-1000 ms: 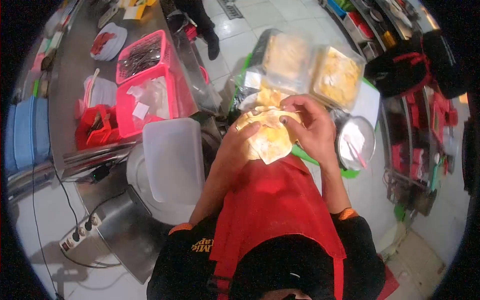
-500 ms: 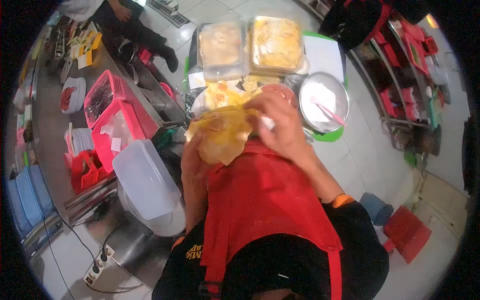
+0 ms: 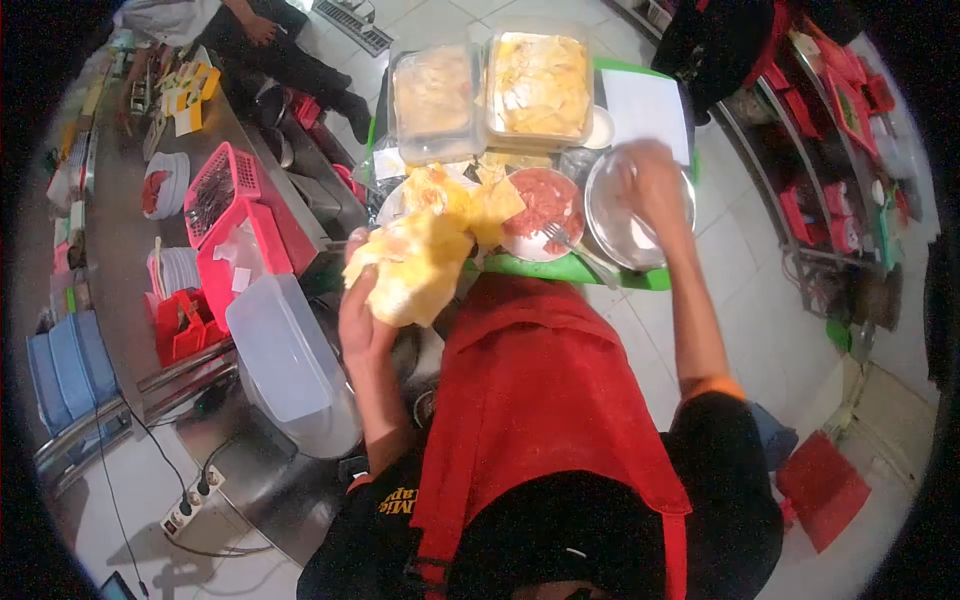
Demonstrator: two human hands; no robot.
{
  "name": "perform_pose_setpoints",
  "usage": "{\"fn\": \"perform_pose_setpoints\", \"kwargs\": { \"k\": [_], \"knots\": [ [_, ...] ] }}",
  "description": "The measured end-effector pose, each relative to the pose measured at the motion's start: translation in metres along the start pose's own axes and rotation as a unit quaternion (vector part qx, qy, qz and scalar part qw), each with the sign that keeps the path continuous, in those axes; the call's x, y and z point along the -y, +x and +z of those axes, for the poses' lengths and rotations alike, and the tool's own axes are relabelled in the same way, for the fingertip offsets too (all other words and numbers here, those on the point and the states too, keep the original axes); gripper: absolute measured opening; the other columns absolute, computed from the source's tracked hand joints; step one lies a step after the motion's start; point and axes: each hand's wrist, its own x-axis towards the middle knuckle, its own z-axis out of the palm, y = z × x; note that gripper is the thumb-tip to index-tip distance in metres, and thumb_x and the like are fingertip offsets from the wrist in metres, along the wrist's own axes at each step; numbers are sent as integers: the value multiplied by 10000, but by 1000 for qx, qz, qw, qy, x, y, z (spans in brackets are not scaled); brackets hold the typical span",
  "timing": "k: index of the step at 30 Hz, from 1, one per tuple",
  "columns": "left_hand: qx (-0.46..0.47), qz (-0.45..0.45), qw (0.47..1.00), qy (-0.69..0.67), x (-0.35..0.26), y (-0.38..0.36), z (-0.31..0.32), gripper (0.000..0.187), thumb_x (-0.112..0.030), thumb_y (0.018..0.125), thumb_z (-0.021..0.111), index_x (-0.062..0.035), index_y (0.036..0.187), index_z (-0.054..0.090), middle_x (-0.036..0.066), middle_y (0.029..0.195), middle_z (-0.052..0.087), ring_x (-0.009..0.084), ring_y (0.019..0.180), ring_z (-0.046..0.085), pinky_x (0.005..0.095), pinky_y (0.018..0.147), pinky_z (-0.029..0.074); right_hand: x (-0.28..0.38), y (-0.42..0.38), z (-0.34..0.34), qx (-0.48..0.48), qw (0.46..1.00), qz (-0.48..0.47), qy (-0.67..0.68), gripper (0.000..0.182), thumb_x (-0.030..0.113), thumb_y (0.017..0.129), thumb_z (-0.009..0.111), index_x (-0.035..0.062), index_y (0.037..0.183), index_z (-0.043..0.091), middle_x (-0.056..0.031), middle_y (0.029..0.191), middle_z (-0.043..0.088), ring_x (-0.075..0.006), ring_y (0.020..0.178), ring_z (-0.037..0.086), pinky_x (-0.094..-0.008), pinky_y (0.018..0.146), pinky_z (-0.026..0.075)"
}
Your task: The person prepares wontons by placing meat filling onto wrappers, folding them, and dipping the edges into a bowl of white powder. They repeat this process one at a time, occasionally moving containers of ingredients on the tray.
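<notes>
My left hand [image 3: 360, 315] grips a floppy stack of thin yellow wonton wrappers [image 3: 412, 275], with the thumb lying along its near side. Over the round metal bowl [image 3: 597, 225] is my right hand [image 3: 652, 185], its fingers curled down inside the rim. Whatever those fingers hold is hidden by the hand. A little white powder shows in the bowl. Between the two hands sits a plate of pinkish minced meat [image 3: 540, 200] with a fork [image 3: 562, 238] resting on it. More yellow sheets [image 3: 445, 195] lie on a plate just beyond my left hand.
Two clear plastic tubs, one of pale contents [image 3: 435, 95] and one of yellow sheets [image 3: 540, 85], stand at the back of the green-edged table [image 3: 650, 280]. On my left are a translucent bin [image 3: 285, 345] and pink baskets [image 3: 225, 190]. Another person's hand [image 3: 262, 30] shows upper left.
My right hand has left the wrappers and moved right to the metal bowl. My left hand still holds the stack, now slightly lower and left. The pink handle in the bowl no longer shows.
</notes>
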Motion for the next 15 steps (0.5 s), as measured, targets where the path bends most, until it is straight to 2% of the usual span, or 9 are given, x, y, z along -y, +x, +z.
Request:
{"fn": "perform_pose_setpoints", "kwargs": {
  "k": [2,4,5,6,7,10,12,14,15],
  "knots": [
    [25,-18,1000,-4,13,7,20,566,-72,933,562,-66,1451,335,180,1392,462,338,1312,463,462,1137,355,-27,34,24,27,999,5,-43,236,208,893,615,120,1093,706,-155,1132,620,-348,1100,565,-509,908,456],
    [63,-16,998,7,28,13,32,556,-72,933,555,-71,1447,342,172,1390,471,325,1311,466,438,1123,374,-39,65,47,183,976,43,-108,303,281,899,587,141,1143,700,-152,1258,572,-353,1199,506,-561,988,408],
    [46,-29,999,0,34,14,38,559,-69,929,553,-81,1448,344,167,1387,475,321,1305,471,428,1110,390,-41,76,53,184,977,31,-103,303,281,899,587,141,1143,700,-152,1258,572,-353,1199,506,-561,988,408],
    [29,-40,999,-7,38,14,47,563,-67,926,551,-91,1448,345,163,1383,479,317,1299,476,419,1096,405,-42,87,60,250,959,55,-121,323,299,898,575,143,1152,699,-160,1296,550,-364,1225,486,-573,1011,387],
    [87,-38,995,-18,41,14,57,577,-72,923,556,-113,1457,341,157,1381,476,318,1292,480,417,1076,428,-43,97,66,314,936,80,-141,343,318,897,562,144,1160,699,-168,1333,529,-375,1250,465,-584,1034,365],
    [115,-70,989,-65,47,14,70,581,-75,920,605,-125,1442,355,138,1364,479,301,1267,500,404,1059,450,-57,112,89,389,903,72,-170,351,315,903,533,143,1156,704,-180,1379,496,-385,1307,419,-583,1061,336],
    [113,-66,990,-60,50,16,81,569,-70,920,610,-123,1431,366,133,1358,482,296,1266,499,403,1054,453,-51,110,72,384,904,42,-186,359,347,910,529,137,1139,711,-183,1342,536,-399,1277,458,-594,1037,366],
    [111,-64,990,-58,56,18,83,557,-64,920,614,-122,1420,377,128,1351,484,290,1265,499,402,1050,457,-56,110,57,312,938,27,-148,378,378,911,530,132,1136,710,-183,1237,609,-401,1170,548,-604,991,413],
    [122,-59,989,-52,61,22,81,542,-62,922,612,-122,1411,385,124,1350,483,285,1272,492,404,1048,458,-57,101,42,170,981,-15,-96,350,366,908,571,109,1101,711,-184,1122,659,-375,1067,614,-558,920,477]
  ]
}}
